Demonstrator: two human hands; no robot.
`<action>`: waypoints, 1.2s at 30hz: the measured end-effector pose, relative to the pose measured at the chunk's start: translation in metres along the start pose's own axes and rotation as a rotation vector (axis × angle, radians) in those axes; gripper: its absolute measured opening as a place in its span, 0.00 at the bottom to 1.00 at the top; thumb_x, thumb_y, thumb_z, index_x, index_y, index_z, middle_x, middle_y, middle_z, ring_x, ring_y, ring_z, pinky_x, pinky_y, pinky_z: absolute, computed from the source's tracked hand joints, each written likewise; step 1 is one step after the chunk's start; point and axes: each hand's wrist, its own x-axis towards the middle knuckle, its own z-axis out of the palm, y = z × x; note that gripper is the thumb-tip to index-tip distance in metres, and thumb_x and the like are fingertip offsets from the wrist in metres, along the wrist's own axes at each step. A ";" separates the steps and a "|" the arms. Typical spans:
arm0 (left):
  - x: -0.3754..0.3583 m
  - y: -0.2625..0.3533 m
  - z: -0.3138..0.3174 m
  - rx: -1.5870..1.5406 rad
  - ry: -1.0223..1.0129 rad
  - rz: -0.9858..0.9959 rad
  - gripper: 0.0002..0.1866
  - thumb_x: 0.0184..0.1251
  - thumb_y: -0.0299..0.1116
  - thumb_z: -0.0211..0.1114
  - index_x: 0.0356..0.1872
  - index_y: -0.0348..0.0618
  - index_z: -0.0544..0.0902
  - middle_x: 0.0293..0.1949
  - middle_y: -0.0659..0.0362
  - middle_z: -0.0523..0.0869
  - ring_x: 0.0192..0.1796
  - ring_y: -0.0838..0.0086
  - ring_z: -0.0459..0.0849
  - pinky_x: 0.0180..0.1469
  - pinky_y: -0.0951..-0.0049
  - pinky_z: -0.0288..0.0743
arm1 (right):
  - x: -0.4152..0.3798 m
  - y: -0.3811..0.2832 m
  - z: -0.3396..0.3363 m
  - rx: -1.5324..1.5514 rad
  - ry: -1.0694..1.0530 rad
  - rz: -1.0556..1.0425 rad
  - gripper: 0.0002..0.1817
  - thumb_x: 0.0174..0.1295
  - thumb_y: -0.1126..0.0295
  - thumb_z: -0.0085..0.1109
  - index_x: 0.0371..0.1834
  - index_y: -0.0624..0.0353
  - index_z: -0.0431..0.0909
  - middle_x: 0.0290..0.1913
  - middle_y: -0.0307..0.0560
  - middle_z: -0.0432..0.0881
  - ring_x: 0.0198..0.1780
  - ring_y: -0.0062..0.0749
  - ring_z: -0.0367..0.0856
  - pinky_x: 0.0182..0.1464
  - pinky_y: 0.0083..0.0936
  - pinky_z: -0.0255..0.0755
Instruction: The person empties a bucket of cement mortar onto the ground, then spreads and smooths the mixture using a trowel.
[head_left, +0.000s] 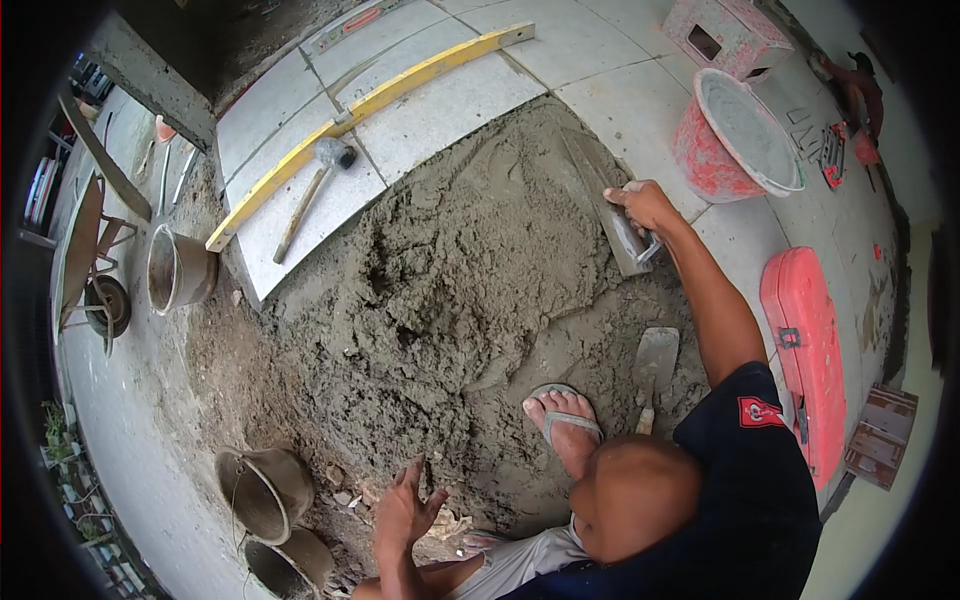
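My right hand [648, 208] is closed around the handle of a long flat plastering trowel [625, 240]. Its metal blade lies against the wet mortar [470, 230] beside the tile edge. Over the near left border of the mortar, my left hand [402, 512] is held with its fingers apart, holding nothing. A smaller trowel [657, 358] rests on the mortar to the right of my sandalled foot [566, 415], its handle pointing back toward me.
Pale tiles [420, 135] carry a yellow straightedge [375, 103] and a mallet [335, 153]. On the right stand a red-spattered bucket [705, 150] and a red case [808, 350]. Dark buckets [290, 475] and a wheelbarrow [85, 250] are on the left. Another person [865, 90] is far right.
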 end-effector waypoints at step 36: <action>0.021 -0.011 -0.007 -0.008 0.067 0.046 0.38 0.65 0.48 0.75 0.71 0.38 0.74 0.62 0.43 0.85 0.62 0.47 0.85 0.62 0.55 0.79 | -0.076 0.017 0.094 0.780 -0.276 0.147 0.19 0.67 0.53 0.73 0.39 0.52 0.74 0.22 0.28 0.69 0.16 0.13 0.65 0.17 0.19 0.59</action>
